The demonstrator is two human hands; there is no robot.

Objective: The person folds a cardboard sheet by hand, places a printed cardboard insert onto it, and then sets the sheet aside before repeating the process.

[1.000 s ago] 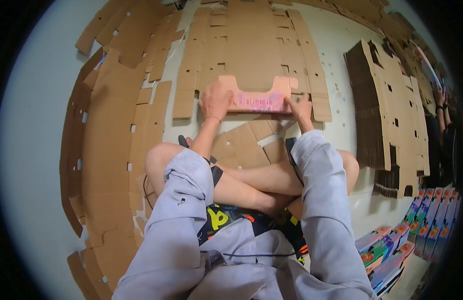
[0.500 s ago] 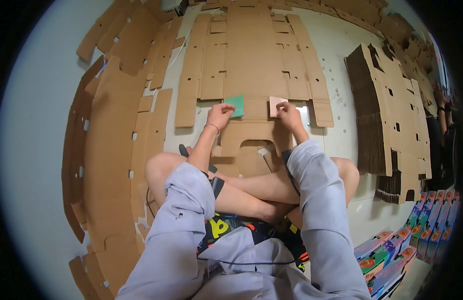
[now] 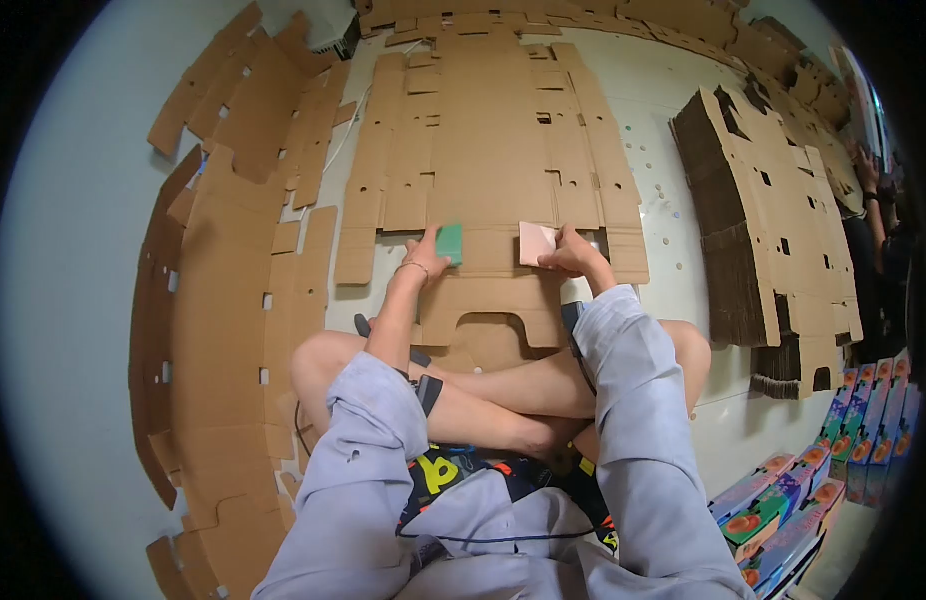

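A large flat cardboard sheet [image 3: 488, 130], die-cut with slots and side flaps, lies on the floor before my crossed legs. Over its near crosswise strip, my left hand [image 3: 424, 256] grips a small green square [image 3: 450, 243], with the thumb low on its left side. Level with it on the right, my right hand [image 3: 577, 254] grips a pale pink square [image 3: 534, 243], thumb and fingers closed at its right edge. The two squares sit apart, brown board showing between them. The near flap [image 3: 488, 295], with a wide cut-out, points toward my legs.
A tall stack of cut cardboard sheets [image 3: 773, 220] stands on the right. Colourful printed boxes [image 3: 778, 510] are lined up at the lower right. More cardboard [image 3: 218, 300] lies along the left. Another person's arm [image 3: 869, 180] shows at the far right edge.
My view has tilted slightly, and the sheet appears lower. Both hands have closed more firmly around the squares' outer edges; the near flap's cut-out shows more fully.
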